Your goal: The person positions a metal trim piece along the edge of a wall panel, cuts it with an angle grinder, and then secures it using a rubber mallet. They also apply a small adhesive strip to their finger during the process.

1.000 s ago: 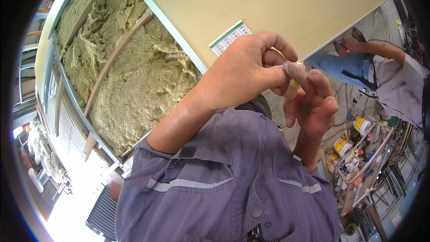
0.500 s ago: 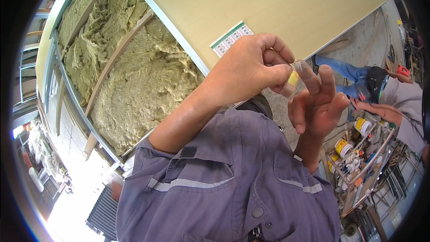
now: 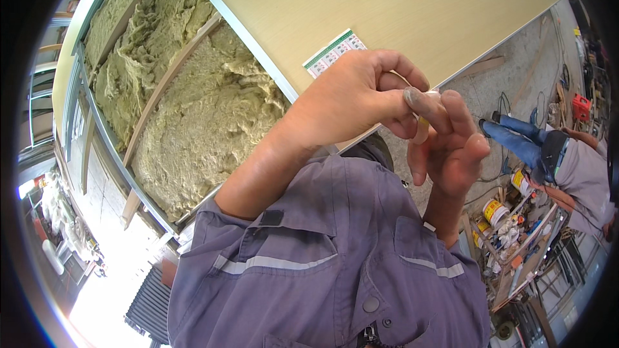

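Note:
My left hand (image 3: 351,96) is closed, its thumb and fingers pinched together around a small pale, yellowish strip (image 3: 422,130). What kind of strip it is, I cannot make out. Against those fingertips rests the grey-smudged index finger of my right hand (image 3: 451,145); its other fingers are spread and loosely bent. Both hands are held up before my chest. Beyond the left hand, a printed paper sheet with a green border (image 3: 336,50) lies on a large beige panel (image 3: 412,6), partly covered by the hand.
Left of the panel, yellowish fibre insulation (image 3: 206,116) fills a metal frame with curved-looking wooden battens (image 3: 169,87). To the right, a person in jeans (image 3: 561,154) is near a cluttered tool cart (image 3: 516,264) with white-and-yellow buckets (image 3: 495,211). A red container (image 3: 581,107) stands farther back.
My right hand has shifted slightly left, bringing its index finger against the left fingertips. The other person has moved farther to the right.

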Demonstrator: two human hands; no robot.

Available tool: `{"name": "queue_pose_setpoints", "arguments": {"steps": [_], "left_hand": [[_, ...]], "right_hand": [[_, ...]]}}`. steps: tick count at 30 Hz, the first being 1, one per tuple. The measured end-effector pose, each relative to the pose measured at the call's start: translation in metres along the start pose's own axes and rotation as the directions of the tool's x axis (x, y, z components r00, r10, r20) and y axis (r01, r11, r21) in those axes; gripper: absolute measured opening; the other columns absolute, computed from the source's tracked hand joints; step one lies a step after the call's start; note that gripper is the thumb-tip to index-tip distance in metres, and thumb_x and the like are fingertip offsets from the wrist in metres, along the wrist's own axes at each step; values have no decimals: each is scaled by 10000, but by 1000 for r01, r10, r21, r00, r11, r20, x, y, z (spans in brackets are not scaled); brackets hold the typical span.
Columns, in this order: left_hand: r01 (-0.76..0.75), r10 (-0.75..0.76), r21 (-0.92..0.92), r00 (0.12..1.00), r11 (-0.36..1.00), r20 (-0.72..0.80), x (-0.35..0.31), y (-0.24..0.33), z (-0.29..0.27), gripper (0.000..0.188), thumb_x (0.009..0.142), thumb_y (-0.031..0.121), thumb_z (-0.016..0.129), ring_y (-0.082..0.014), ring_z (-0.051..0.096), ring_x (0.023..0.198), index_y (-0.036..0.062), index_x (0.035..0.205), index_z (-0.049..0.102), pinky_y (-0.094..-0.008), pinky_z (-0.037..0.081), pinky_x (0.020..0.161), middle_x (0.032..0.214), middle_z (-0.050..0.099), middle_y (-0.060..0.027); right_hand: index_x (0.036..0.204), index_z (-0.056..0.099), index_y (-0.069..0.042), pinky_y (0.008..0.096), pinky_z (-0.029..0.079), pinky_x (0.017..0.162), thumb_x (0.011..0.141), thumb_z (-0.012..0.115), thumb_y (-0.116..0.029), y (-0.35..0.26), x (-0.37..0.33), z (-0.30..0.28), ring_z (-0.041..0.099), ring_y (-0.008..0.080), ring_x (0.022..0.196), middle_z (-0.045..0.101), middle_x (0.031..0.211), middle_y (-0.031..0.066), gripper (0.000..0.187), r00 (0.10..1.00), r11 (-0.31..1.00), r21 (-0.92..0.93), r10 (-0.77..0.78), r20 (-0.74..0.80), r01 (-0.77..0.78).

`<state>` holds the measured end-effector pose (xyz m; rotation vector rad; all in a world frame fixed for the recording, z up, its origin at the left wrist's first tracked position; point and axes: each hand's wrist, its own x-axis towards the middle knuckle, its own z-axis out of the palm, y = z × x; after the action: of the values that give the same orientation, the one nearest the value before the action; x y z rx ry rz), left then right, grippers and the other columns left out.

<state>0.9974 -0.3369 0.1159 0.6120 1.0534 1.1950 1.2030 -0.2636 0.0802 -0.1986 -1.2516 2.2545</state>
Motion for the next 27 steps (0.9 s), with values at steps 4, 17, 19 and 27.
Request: {"name": "queue_pose_setpoints", "arguments": {"steps": [4, 17, 19, 27], "left_hand": [[18, -18, 5, 998, 1000, 54, -1, 5, -7, 338, 952, 106, 588, -175, 743, 839, -111, 1211, 563, -290, 608, 786, 999, 751, -160], [28, -21, -75, 996, 997, 88, -4, 9, -17, 457, 918, 75, 553, -183, 745, 854, -133, 1319, 480, -295, 604, 810, 1037, 746, -195], [21, -16, -85, 998, 996, 68, -4, 9, -15, 470, 909, 62, 557, -183, 745, 860, -126, 1333, 480, -299, 600, 827, 1042, 744, -196], [-60, 62, -27, 995, 998, 79, -3, -9, -16, 497, 901, 11, 662, -154, 698, 1002, -55, 1367, 507, -291, 553, 923, 1076, 734, -125]], "right_hand": [[1566, 365, -66, 204, 507, 458, 1034, 337, -648, 2, 0, -2, 711, 256, 992, 538, 1386, 369, 789, 1000, 1000, -18, 10, -8, -10], [1598, 266, -55, 227, 509, 431, 1034, 294, -663, 10, 6, -13, 715, 289, 1028, 448, 1496, 331, 830, 995, 998, -62, 28, 99, -22], [1599, 266, -57, 226, 506, 426, 1037, 294, -656, 11, 7, -11, 715, 290, 1027, 444, 1499, 333, 822, 997, 999, -53, 15, 82, -11], [1601, 271, -80, 218, 452, 389, 1051, 291, -634, 7, 7, -5, 648, 185, 592, 418, 1530, 311, 780, 998, 998, 17, 57, 22, -58]]}}
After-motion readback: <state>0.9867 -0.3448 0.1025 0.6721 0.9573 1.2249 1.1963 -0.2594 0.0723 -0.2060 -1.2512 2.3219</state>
